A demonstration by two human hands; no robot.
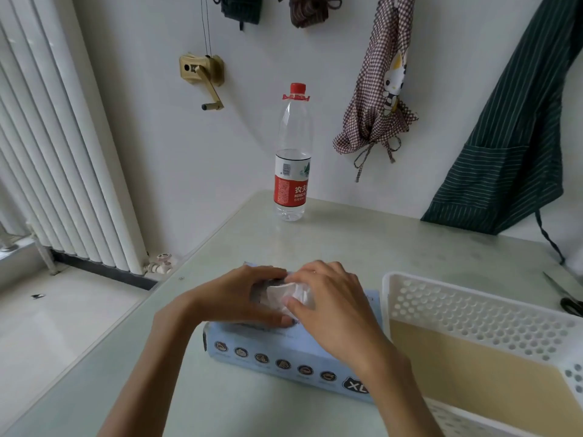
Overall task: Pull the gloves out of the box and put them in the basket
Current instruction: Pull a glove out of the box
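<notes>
Both hands on box (284,351) at table's near edge, right hand (328,298) pinching glove (285,294), left hand (239,298) bracing; next lift to basket (473,313).

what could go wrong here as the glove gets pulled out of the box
1. The right hand pinches a bunched clear glove at the opening, so several may come out together.
2. The left hand only rests on the light blue box; a hard tug might lift or slide it.
3. The white basket sits close on the right, and its near wall could snag a trailing glove on the way over.
</notes>
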